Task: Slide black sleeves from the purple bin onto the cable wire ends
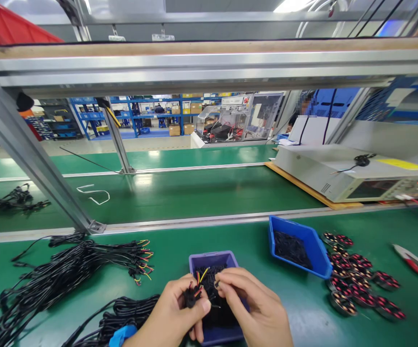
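Observation:
My left hand (180,308) is closed around black cable ends (190,295) whose short red, yellow and black wires point upward. Beside it, my right hand (248,303) pinches a small dark piece (216,284) between thumb and forefinger. Both hands are over a purple bin (212,255) holding small black parts. A bundle of black cables (122,308) lies by my left forearm, next to a blue band. Farther left is a larger bundle of black cables (82,260) with coloured wire ends.
A blue bin (315,248) of black parts stands right of centre, beside several round copper-and-red parts (357,279). Red-handled tweezers (413,262) lie far right. A grey instrument (324,168) sits behind. Metal posts and a shelf beam frame the bench. A person is in the background.

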Available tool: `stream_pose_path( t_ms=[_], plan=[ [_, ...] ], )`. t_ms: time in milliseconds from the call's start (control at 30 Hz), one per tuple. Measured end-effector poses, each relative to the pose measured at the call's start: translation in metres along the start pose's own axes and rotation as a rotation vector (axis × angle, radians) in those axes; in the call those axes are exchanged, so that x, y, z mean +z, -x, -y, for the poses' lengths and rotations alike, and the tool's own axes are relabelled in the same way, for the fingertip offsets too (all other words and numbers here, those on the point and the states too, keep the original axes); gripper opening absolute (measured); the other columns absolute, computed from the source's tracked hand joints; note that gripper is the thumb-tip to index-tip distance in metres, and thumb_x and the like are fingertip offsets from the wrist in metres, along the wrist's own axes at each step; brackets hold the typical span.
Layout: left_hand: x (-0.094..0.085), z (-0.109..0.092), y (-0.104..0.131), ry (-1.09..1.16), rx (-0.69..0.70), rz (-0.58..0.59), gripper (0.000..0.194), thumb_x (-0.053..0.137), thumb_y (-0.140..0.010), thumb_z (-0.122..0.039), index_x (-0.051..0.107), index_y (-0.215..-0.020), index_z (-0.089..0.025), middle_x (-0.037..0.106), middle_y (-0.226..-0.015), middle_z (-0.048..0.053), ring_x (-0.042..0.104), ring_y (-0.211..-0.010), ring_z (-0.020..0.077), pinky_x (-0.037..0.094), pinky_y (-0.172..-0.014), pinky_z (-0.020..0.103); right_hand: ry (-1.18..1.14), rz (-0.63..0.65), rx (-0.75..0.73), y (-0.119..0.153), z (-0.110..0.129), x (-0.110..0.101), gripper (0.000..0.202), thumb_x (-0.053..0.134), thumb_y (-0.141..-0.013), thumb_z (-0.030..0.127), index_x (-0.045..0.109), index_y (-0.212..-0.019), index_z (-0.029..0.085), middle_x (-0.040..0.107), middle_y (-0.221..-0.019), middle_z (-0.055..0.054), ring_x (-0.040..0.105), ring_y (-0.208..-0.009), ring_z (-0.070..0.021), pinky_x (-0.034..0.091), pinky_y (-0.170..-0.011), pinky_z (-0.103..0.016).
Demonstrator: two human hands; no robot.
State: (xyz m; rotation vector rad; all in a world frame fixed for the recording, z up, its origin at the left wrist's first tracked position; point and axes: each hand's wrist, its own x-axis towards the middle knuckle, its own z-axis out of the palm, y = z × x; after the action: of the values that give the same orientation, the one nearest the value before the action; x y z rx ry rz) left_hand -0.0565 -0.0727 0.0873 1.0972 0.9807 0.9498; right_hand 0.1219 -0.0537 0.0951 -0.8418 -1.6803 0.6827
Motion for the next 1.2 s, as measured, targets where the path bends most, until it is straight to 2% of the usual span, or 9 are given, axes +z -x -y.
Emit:
stream_pose_path(
  t_ms=[200, 500, 733, 800, 900, 967, 1033, 1100, 1200],
  plan=[
    [0.000, 0.001, -0.001, 0.016, 0.025, -0.005, 0.059, 0.077, -0.070, -0.073, 0.055, -0.072, -0.018, 0.050, -0.050, -0.006, 0.055, -0.039, 0.0107, 0.043, -0.039, 0.018, 0.023, 0.016, -0.052, 0.001, 0.000, 0.002, 0.015, 0.064, -0.094, 0.015, 0.077, -0.095, 0.023, 0.076, -0.088, -0.006, 0.074, -0.076, -0.0187, 0.063, -0.073, -0.024],
    [0.001, 0.001, -0.001, 0.018, 0.027, -0.014, 0.058, 0.076, -0.074, -0.071, 0.055, -0.072, -0.017, 0.051, -0.051, -0.006, 0.053, -0.038, 0.0095, 0.043, -0.040, 0.018, -0.077, 0.031, 0.054, -0.003, 0.003, 0.003, 0.014, 0.066, -0.093, 0.020, 0.079, -0.089, 0.023, 0.077, -0.085, -0.006, 0.074, -0.073, -0.0193, 0.063, -0.068, -0.024],
    [0.000, 0.000, -0.001, 0.024, 0.051, -0.011, 0.057, 0.076, -0.074, -0.070, 0.053, -0.071, -0.018, 0.050, -0.051, -0.006, 0.054, -0.039, 0.0098, 0.042, -0.041, 0.018, -0.122, 0.092, 0.056, -0.008, 0.005, 0.005, 0.017, 0.065, -0.094, 0.023, 0.078, -0.084, 0.024, 0.078, -0.080, -0.004, 0.075, -0.073, -0.0188, 0.063, -0.073, -0.024],
    [0.001, -0.001, -0.001, 0.022, 0.049, -0.016, 0.058, 0.076, -0.073, -0.071, 0.054, -0.072, -0.018, 0.051, -0.052, -0.006, 0.054, -0.039, 0.0098, 0.042, -0.041, 0.018, -0.115, 0.144, 0.021, -0.009, 0.003, 0.004, 0.020, 0.061, -0.097, 0.023, 0.078, -0.086, 0.024, 0.079, -0.082, -0.003, 0.076, -0.075, -0.0185, 0.063, -0.074, -0.025],
    [0.002, -0.002, 0.000, 0.025, 0.034, -0.019, 0.059, 0.075, -0.073, -0.073, 0.056, -0.075, -0.017, 0.051, -0.053, -0.006, 0.052, -0.040, 0.0094, 0.042, -0.043, 0.019, -0.057, 0.232, -0.132, -0.011, -0.001, -0.002, 0.026, 0.054, -0.099, 0.015, 0.077, -0.101, 0.026, 0.080, -0.091, -0.003, 0.076, -0.081, -0.0177, 0.062, -0.076, -0.025],
    [0.003, -0.002, 0.000, 0.028, 0.031, -0.023, 0.059, 0.074, -0.074, -0.073, 0.055, -0.074, -0.017, 0.052, -0.054, -0.005, 0.052, -0.041, 0.0094, 0.043, -0.043, 0.019, 0.039, 0.242, -0.221, -0.014, -0.001, -0.008, 0.032, 0.052, -0.098, 0.010, 0.075, -0.111, 0.027, 0.079, -0.100, -0.004, 0.074, -0.093, -0.0192, 0.060, -0.083, -0.029],
    [0.003, -0.002, 0.000, 0.027, 0.038, -0.026, 0.058, 0.074, -0.074, -0.072, 0.053, -0.073, -0.018, 0.052, -0.055, -0.005, 0.052, -0.041, 0.0094, 0.043, -0.044, 0.019, 0.122, 0.242, -0.220, -0.015, 0.000, -0.012, 0.033, 0.056, -0.094, 0.010, 0.072, -0.118, 0.026, 0.076, -0.108, -0.006, 0.070, -0.103, -0.0218, 0.058, -0.089, -0.033],
    [0.002, -0.003, 0.000, 0.023, 0.045, -0.020, 0.056, 0.074, -0.075, -0.070, 0.054, -0.073, -0.018, 0.051, -0.058, -0.005, 0.052, -0.042, 0.0089, 0.043, -0.044, 0.020, 0.135, 0.281, -0.171, -0.016, 0.003, -0.013, 0.026, 0.060, -0.092, 0.014, 0.072, -0.112, 0.024, 0.074, -0.104, -0.007, 0.069, -0.098, -0.0222, 0.057, -0.087, -0.033],
    [-0.001, -0.007, 0.003, 0.005, 0.045, 0.005, 0.048, 0.082, -0.074, -0.057, 0.058, -0.074, -0.016, 0.055, -0.071, -0.002, 0.056, -0.049, 0.0089, 0.046, -0.048, 0.020, 0.092, 0.343, -0.094, -0.014, 0.006, -0.010, 0.015, 0.058, -0.091, 0.014, 0.070, -0.091, 0.023, 0.072, -0.084, -0.003, 0.068, -0.079, -0.0188, 0.055, -0.074, -0.028]
  ],
)
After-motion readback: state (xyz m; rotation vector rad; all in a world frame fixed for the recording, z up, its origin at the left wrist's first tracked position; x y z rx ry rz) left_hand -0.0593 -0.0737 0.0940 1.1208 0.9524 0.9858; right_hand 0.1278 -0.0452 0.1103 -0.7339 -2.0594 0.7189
